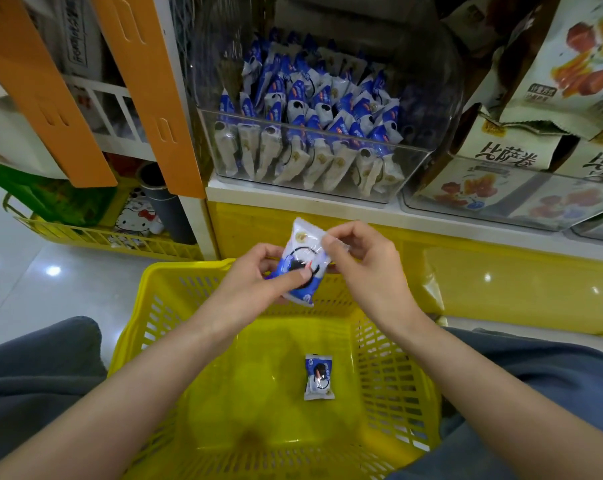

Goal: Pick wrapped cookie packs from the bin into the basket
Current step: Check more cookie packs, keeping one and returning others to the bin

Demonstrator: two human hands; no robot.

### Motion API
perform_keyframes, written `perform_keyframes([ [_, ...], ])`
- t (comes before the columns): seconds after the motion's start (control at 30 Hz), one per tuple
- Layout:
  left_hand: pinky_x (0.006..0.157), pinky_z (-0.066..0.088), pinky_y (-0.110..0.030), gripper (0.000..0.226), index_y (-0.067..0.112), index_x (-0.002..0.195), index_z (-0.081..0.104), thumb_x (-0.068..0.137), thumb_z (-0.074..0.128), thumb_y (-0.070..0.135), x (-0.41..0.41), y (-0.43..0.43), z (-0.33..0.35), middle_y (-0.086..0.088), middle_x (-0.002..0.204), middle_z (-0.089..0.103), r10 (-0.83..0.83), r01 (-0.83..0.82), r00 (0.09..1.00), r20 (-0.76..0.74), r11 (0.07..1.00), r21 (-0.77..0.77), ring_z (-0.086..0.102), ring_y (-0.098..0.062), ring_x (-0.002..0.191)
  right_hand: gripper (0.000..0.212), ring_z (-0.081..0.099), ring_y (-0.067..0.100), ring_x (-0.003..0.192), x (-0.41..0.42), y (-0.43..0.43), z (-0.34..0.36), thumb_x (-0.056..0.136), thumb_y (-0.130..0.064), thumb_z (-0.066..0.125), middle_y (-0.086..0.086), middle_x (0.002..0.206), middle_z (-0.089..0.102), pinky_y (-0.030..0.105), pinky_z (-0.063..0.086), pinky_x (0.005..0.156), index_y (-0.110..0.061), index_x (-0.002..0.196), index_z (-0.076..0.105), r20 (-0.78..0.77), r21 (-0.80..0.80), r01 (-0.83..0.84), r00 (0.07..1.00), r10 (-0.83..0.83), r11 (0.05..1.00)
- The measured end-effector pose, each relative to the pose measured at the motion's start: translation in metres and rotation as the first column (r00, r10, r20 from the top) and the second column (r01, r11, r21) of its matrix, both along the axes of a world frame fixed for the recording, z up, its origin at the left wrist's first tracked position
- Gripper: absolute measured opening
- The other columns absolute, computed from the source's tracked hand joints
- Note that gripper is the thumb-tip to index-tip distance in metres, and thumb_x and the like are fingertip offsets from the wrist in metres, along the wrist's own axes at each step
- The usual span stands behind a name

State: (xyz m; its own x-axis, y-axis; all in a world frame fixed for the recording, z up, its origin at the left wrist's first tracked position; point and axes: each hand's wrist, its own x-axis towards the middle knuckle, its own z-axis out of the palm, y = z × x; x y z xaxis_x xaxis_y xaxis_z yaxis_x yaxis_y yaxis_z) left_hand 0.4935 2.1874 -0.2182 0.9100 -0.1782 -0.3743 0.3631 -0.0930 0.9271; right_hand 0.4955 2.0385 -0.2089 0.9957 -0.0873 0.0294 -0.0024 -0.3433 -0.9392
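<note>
A blue and white wrapped cookie pack (302,252) hangs above the far rim of the yellow basket (147,313). My left hand (258,277) grips its lower part, thumb pressed on the front. My right hand (359,254) pinches its upper right edge. A second cookie pack (318,376) lies flat on the basket floor. Many more packs fill the clear plastic bin (411,161) on the shelf above the basket.
A yellow shelf front (501,282) runs behind the basket. Clear bins of large snack bags (501,195) stand to the right. Orange panels (147,91) and another yellow basket (95,237) with goods are at the left. My knees flank the basket.
</note>
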Motion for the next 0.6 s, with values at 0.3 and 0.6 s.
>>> perform_keyframes([
  [0.3,0.065,0.055,-0.018,0.013,0.016,0.096,0.064,0.089,0.056,0.022,0.007,0.008,0.011,0.003,0.090,0.072,0.288,-0.272,0.958,0.022,0.926,-0.262,0.067,-0.005,0.079,0.025,0.064,0.010,0.065,0.000,0.001,0.013,0.089,0.000,0.053,0.009,0.077,0.064,0.024,0.056,0.061,-0.005,0.113,0.048,-0.271,0.430,-0.032,0.949,0.163,0.902],
  [0.6,0.067,0.050,-0.027,0.025,0.003,0.108,0.058,0.085,0.055,0.014,0.006,0.000,0.026,-0.009,0.092,0.069,0.224,-0.256,0.967,-0.125,0.834,-0.488,0.064,-0.017,0.082,0.012,0.065,0.005,0.064,-0.006,0.021,0.019,0.087,0.000,0.057,-0.002,0.074,0.069,0.020,0.052,0.062,-0.010,0.082,0.051,-0.206,0.334,-0.208,0.936,0.286,0.920],
])
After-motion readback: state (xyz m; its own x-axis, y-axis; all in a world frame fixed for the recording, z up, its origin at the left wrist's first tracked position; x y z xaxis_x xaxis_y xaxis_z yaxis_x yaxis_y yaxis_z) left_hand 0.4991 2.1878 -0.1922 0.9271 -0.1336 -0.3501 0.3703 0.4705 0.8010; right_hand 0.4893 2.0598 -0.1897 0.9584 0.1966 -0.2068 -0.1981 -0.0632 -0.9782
